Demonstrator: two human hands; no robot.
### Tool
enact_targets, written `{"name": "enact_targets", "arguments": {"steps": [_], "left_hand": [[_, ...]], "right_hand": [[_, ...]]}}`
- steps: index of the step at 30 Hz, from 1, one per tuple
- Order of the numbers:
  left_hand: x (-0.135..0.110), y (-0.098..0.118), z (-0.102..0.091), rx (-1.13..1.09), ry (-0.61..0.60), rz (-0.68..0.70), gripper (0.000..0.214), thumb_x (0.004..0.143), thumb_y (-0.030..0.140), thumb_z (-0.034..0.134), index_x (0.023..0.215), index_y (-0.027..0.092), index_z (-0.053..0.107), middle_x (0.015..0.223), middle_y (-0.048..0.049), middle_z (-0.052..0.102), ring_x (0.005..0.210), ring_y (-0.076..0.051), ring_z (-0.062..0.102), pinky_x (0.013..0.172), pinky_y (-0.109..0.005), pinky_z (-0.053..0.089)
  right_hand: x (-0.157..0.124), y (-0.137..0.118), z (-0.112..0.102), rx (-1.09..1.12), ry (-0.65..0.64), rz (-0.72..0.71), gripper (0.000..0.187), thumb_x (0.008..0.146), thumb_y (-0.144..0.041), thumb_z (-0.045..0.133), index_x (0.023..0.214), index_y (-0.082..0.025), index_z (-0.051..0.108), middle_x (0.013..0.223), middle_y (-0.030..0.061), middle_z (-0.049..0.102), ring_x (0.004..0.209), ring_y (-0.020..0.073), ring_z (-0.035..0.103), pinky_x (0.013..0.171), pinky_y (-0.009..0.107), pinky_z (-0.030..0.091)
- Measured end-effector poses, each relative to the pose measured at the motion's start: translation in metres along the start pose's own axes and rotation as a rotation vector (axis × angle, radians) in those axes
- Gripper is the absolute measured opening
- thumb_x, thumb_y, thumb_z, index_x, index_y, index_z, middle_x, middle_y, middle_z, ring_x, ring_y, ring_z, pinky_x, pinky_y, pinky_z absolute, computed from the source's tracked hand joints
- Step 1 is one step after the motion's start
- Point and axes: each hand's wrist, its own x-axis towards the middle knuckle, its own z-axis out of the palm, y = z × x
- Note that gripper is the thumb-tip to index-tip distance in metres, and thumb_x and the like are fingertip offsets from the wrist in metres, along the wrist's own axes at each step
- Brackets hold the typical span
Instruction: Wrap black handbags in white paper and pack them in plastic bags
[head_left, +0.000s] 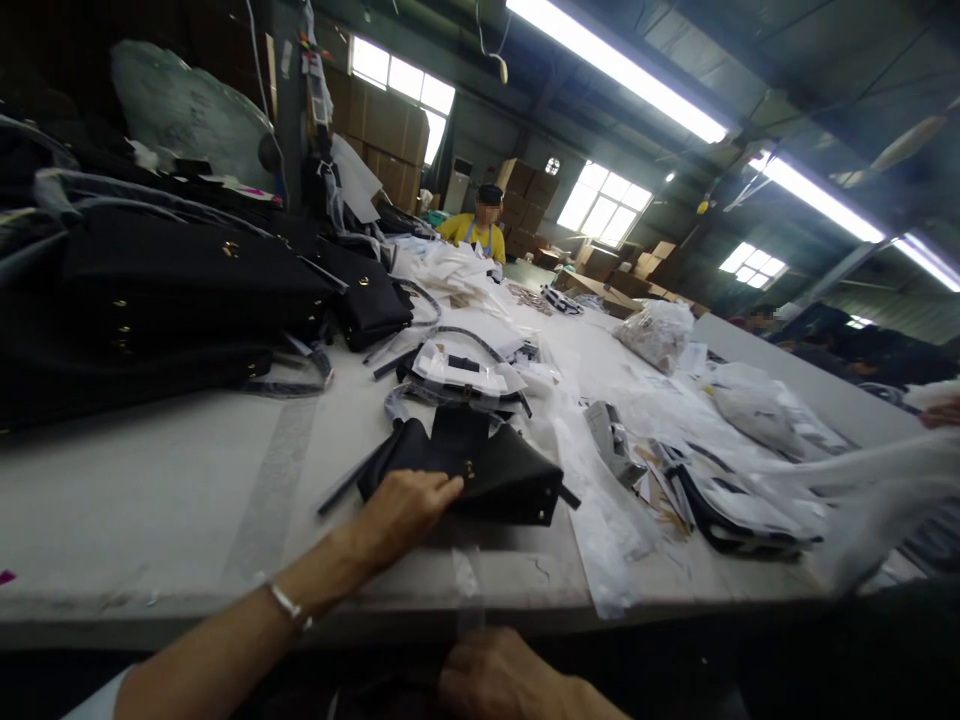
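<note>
A black handbag with small gold studs lies near the front edge of the table. My left hand, with a bracelet at the wrist, is closed on the bag's near left side with fingers curled. Below the table edge is my right hand, blurred, its fingers curled in; whatever is in them is hidden against the dark. Just behind the handbag sits another bag with clear plastic over it and a wrapped handle. A clear strip hangs over the table edge above my right hand.
Large black bags with plastic-wrapped handles are heaped at left. White wrapping sheets lie farther back, near a person in yellow. At right are a black-and-white bag, plastic film, and another person's hand at the film.
</note>
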Motion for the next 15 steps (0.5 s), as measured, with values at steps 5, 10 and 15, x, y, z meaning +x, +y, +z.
{"name": "enact_targets", "arguments": {"steps": [5, 10, 15], "left_hand": [[-0.032, 0.017, 0.060, 0.293, 0.195, 0.169, 0.042, 0.093, 0.012, 0.050, 0.134, 0.014, 0.052, 0.128, -0.0146, 0.065, 0.117, -0.027, 0.063, 0.098, -0.040, 0.051], [-0.032, 0.008, 0.069, 0.323, 0.301, 0.165, 0.042, 0.095, 0.042, 0.053, 0.130, 0.019, 0.056, 0.124, -0.0077, 0.068, 0.111, -0.023, 0.065, 0.094, -0.036, 0.053], [-0.026, 0.001, 0.064, 0.392, 0.489, 0.221, 0.042, 0.096, 0.052, 0.047, 0.119, 0.022, 0.065, 0.112, -0.0024, 0.074, 0.101, -0.019, 0.069, 0.086, -0.029, 0.055]], "right_hand": [[0.007, 0.003, -0.082, 0.566, 0.000, 0.152, 0.014, 0.089, -0.037, 0.064, 0.092, -0.031, 0.075, 0.083, -0.0052, 0.074, 0.071, 0.0142, 0.066, 0.065, 0.020, 0.049], [0.051, 0.071, -0.188, 0.576, 0.498, 0.432, 0.016, 0.083, -0.033, 0.066, 0.086, -0.019, 0.073, 0.082, 0.0015, 0.071, 0.080, 0.0182, 0.064, 0.074, 0.026, 0.049], [0.110, 0.168, -0.191, 0.515, 0.566, 0.628, 0.021, 0.083, -0.029, 0.060, 0.070, -0.014, 0.067, 0.063, 0.0010, 0.061, 0.068, 0.0162, 0.058, 0.067, 0.027, 0.046]]}}
